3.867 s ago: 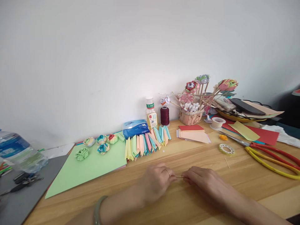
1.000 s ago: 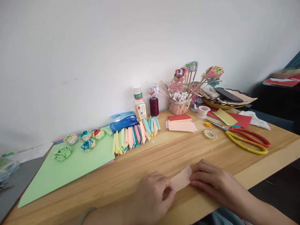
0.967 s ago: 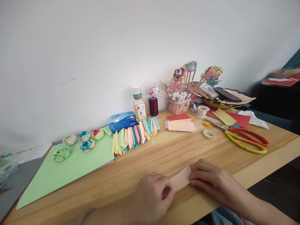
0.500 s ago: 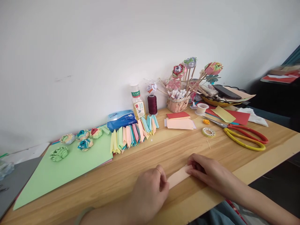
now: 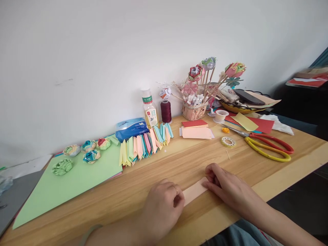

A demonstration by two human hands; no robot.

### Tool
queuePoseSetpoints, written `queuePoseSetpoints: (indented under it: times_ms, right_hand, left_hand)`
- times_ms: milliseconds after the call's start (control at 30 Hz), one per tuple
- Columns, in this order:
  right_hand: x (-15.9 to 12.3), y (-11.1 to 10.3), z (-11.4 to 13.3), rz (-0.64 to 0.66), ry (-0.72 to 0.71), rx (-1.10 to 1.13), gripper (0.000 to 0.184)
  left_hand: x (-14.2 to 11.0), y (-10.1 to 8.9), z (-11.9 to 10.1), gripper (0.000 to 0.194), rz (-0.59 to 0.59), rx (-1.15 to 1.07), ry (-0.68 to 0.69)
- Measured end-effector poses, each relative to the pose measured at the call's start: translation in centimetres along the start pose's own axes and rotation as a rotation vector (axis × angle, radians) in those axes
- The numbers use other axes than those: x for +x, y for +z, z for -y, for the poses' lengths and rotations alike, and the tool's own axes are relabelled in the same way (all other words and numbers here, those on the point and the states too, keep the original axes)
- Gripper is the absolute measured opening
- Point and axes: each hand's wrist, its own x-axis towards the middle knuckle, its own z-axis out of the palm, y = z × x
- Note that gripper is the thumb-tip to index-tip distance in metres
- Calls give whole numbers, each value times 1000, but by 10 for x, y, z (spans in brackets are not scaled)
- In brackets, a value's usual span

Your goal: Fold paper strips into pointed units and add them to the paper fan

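While clear of scissors [image 5: 249, 140] and tape [image 5: 232, 144], both hands [image 5: 164, 206] [image 5: 229, 186], grip closed, on peach paper [image 5: 195, 192]

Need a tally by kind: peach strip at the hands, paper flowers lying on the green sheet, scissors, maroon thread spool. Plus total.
Peach paper strip: 1
Paper flowers on the green sheet: 5
Scissors: 1
Maroon thread spool: 1
Total: 8

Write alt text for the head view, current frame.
A person's left hand and right hand hold a peach strip between them at a wooden table. Beyond: five paper flowers on a green sheet at left, folded papers in the middle, open scissors at right.
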Motion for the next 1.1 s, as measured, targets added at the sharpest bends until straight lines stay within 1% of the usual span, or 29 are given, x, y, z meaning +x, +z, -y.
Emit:
queuePoseSetpoints:
  times_ms: [233, 333, 500, 700, 867, 933, 1000, 1033, 1100]
  right_hand:
    - [0, -2, 3, 12, 28, 30, 13]
    - [1, -2, 4, 0, 26, 33, 13]
    - [0, -1, 4, -5, 16, 44, 12]
    - [-1, -1, 3, 8, 47, 38, 12]
    - [0, -1, 3, 11, 32, 58, 12]
    - [1, -1, 3, 5, 29, 63, 12]
    - [1, -1, 3, 5, 23, 66, 12]
    - [1, -1, 3, 8, 20, 68, 12]
    - [1, 0, 2, 12, 15, 72, 12]
  left_hand:
    - [1, 1, 1, 21, -48, -63, 39]
    - [0, 1, 0, 23, -50, -119, 14]
    - [-3, -1, -1, 19, -25, -183, -36]
    - [-4, -2, -5, 21, 39, -178, -83]
    - [-3, -1, -8, 22, 80, -142, -106]
    - [-3, -2, -7, 23, 92, -87, -75]
    - [-4, -3, -5, 20, 67, 7, 5]
    - [-4, -3, -4, 18, 41, 56, 74]
    - [-5, -1, 0, 16, -2, 131, 257]
